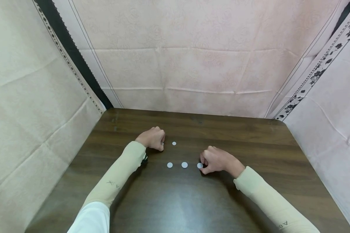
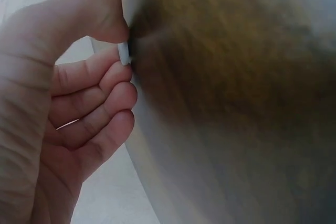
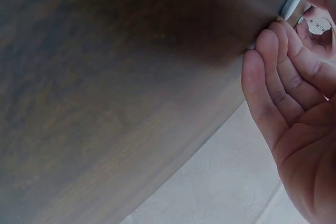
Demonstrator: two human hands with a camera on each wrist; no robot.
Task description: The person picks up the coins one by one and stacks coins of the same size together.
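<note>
Several small white round discs lie on the brown table. My left hand [image 1: 153, 138] is at the farther row, pinching one disc [image 2: 124, 53] between thumb and index finger, close to the tabletop. Just to its right lies another flat disc [image 1: 174, 143]. In the nearer row, my right hand [image 1: 217, 160] has thumb and index finger at the edges of the rightmost disc [image 1: 199, 165], gripping it. Left of that hand are a middle disc [image 1: 184, 165] and a left disc [image 1: 169, 165], both untouched. The right wrist view shows the gripped disc [image 3: 290, 4] at the upper right.
The wood-grain table [image 1: 175, 200] has rounded far corners. A pale patterned cloth [image 1: 175, 71] hangs behind it, with more cloth at the left [image 1: 40, 129] and right [image 1: 332, 106] sides. Light sleeves cover both forearms.
</note>
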